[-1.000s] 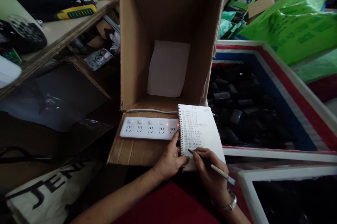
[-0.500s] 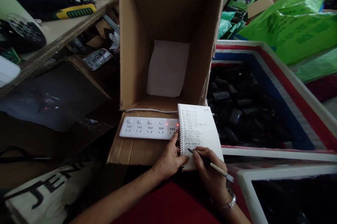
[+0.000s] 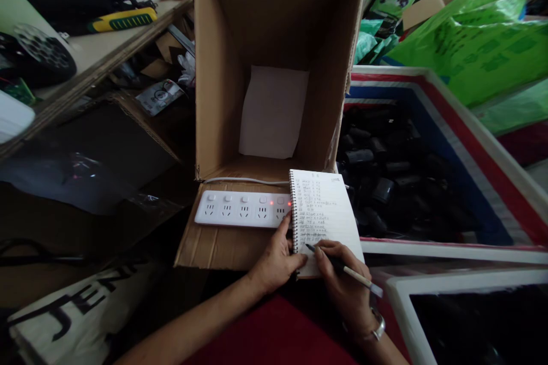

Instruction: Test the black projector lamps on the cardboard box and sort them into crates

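Observation:
A spiral notebook [image 3: 327, 205] with lines of handwriting lies over the right end of a white power strip [image 3: 237, 208]. My left hand [image 3: 276, 256] grips its lower left edge, thumb on the page and index finger stretched along the spiral near the strip; the other fingers are partly hidden. My right hand [image 3: 345, 276] holds a pen [image 3: 362, 279], its tip at the page just under the lowest written line. Two red lights glow on the strip.
Behind the notebook stands an open cardboard box [image 3: 220, 68] with a white sheet [image 3: 274, 113] inside. At right, a white-rimmed tray [image 3: 428, 248] holds dark cylindrical parts, with green bags [image 3: 479, 62] beyond. A cluttered workbench [image 3: 128, 39] stands at left, with a yellow-green handle [image 3: 124, 20] on it.
The pen's back end has shifted very slightly right and down with my right hand. My left hand and the notebook stay in place.

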### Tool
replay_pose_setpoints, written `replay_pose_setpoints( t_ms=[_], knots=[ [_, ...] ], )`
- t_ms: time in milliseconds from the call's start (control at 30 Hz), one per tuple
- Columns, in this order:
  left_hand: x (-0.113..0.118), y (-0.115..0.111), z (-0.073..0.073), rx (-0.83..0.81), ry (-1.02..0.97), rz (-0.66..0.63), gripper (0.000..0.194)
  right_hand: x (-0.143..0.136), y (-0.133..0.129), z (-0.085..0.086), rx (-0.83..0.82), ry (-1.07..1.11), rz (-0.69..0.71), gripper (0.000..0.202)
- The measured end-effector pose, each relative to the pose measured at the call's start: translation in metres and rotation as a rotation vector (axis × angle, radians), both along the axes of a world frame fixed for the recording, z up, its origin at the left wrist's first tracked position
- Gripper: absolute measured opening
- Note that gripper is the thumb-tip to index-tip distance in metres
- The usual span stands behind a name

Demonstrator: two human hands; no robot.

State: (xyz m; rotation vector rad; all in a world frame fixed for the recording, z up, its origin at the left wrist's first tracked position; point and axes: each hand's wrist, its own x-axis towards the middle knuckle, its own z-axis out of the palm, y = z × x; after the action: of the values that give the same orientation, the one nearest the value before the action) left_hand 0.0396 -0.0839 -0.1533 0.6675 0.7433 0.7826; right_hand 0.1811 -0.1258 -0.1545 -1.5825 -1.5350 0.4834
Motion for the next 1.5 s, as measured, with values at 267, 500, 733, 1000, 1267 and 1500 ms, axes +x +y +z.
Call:
replay_pose_setpoints(
  t_ms=[267,500,733,1000,1267,1500],
  knots=[
    [0.0006,0.0010,0.0006,0.000,-0.006,0.007,0.097,0.0007,-0.0027,0.0014,0.013,-0.017,0.003,0.007],
    [0.0009,0.0017,0.0000,-0.005,0.007,0.000,0.099,0.0044,-0.0031,0.0015,0.034,-0.037,-0.016,0.006],
    [0.0003,0.0008,0.0003,-0.004,0.016,0.001,0.097,0.0033,-0.0018,-0.0028,0.039,-0.037,-0.021,0.006],
    [-0.0003,0.0015,0.0011,0.002,0.010,-0.006,0.096,0.0039,-0.0025,-0.0039,0.033,-0.010,-0.022,0.005],
    [0.0009,0.0015,0.0031,0.011,0.022,-0.009,0.095,0.0062,-0.0023,-0.0031,0.031,0.001,-0.015,0.006],
    [0.0011,0.0030,0.0037,-0.002,0.033,-0.012,0.096,0.0062,-0.0035,-0.0044,0.020,0.004,-0.018,0.005]
  ],
)
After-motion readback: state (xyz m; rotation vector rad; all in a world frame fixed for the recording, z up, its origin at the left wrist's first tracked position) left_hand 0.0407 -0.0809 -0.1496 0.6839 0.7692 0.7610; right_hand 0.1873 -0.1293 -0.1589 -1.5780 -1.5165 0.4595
